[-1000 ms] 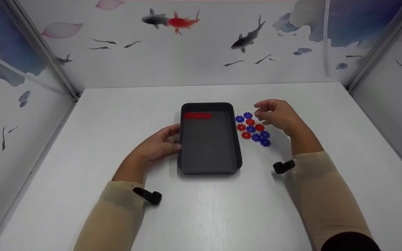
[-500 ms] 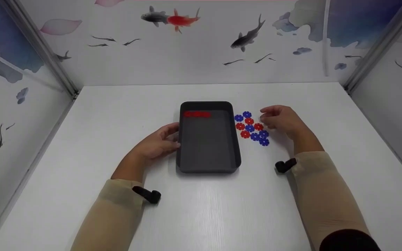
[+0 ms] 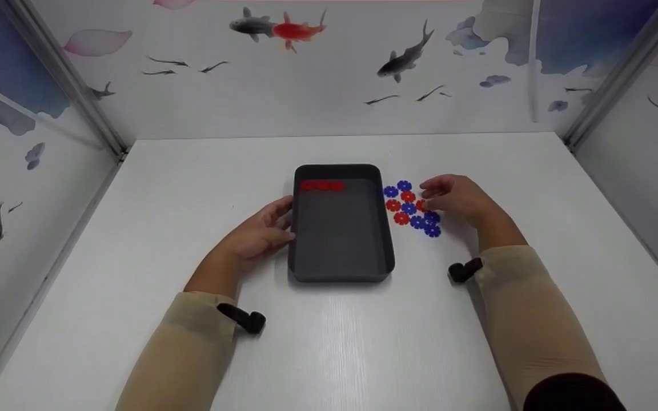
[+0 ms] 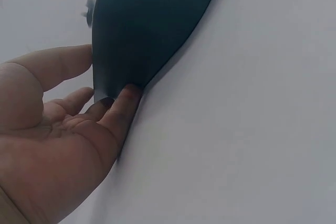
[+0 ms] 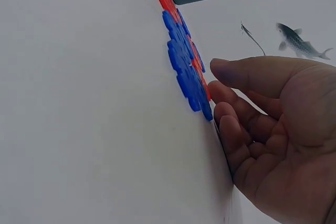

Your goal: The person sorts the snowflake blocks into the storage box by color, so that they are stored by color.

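Observation:
A dark grey rectangular tray [image 3: 340, 237] lies on the white table, with a row of red flower-shaped discs [image 3: 322, 186] along its far end. My left hand [image 3: 257, 231] rests against the tray's left wall; in the left wrist view its fingertips touch that wall [image 4: 149, 22]. Right of the tray lies a loose cluster of red and blue discs [image 3: 408, 209], some overlapping. My right hand [image 3: 457, 197] hovers at the cluster's right side, thumb and fingers apart, partly covering a red disc [image 3: 420, 205]. Seen from the right wrist, nothing is between its fingertips.
The white table [image 3: 329, 342] stretches in front of the tray and to both sides. Printed panels with fish stand behind [image 3: 329, 114] and on the left and right. A small black wrist device [image 3: 243, 319] sits on each sleeve.
My right hand first drew away rightward and nearer, then came back left over the cluster's edge, now covering part of a red disc. The left hand has stayed at the tray.

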A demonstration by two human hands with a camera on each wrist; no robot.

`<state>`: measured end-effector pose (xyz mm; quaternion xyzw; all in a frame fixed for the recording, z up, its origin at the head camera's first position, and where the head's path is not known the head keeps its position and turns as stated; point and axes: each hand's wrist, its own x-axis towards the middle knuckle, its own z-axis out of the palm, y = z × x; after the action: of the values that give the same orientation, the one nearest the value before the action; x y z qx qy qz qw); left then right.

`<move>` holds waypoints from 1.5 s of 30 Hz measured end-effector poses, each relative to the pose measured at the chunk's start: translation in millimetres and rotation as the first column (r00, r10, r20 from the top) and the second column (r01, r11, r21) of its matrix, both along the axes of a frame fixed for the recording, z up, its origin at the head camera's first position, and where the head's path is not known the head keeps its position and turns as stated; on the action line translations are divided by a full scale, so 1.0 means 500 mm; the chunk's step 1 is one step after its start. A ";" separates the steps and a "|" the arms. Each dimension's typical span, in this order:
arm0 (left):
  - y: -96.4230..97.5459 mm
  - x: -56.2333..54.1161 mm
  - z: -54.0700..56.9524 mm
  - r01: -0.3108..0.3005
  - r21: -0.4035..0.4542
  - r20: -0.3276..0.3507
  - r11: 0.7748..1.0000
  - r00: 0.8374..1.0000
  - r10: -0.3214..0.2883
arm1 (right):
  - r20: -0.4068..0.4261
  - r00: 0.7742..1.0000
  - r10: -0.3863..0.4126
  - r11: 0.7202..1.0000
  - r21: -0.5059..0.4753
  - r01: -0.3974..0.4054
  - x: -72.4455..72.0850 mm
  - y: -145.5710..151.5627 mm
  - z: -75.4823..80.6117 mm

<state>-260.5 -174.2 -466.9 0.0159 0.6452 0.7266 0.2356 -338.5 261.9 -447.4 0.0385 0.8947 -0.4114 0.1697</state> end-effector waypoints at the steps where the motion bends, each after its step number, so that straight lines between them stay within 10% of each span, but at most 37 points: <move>1: 0.000 -0.001 -0.001 0.001 0.003 -0.001 1.000 1.000 -0.001 | 0.001 1.000 -0.001 1.000 0.012 0.001 0.000 -0.002 0.001; 29: -0.007 -0.002 -0.004 0.012 0.054 -0.012 0.998 1.000 -0.011 | -0.066 0.991 -0.121 0.993 -0.006 0.120 -0.009 -0.018 0.002; 45: -0.005 -0.004 -0.005 0.013 0.069 0.009 0.998 1.000 -0.013 | -0.168 0.974 -0.153 0.905 -0.421 0.070 0.019 -0.122 0.077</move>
<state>-262.3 -176.6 -469.2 0.0249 0.6185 0.7469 0.2427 -329.2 201.1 -409.1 0.0122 0.7964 -0.6015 0.0609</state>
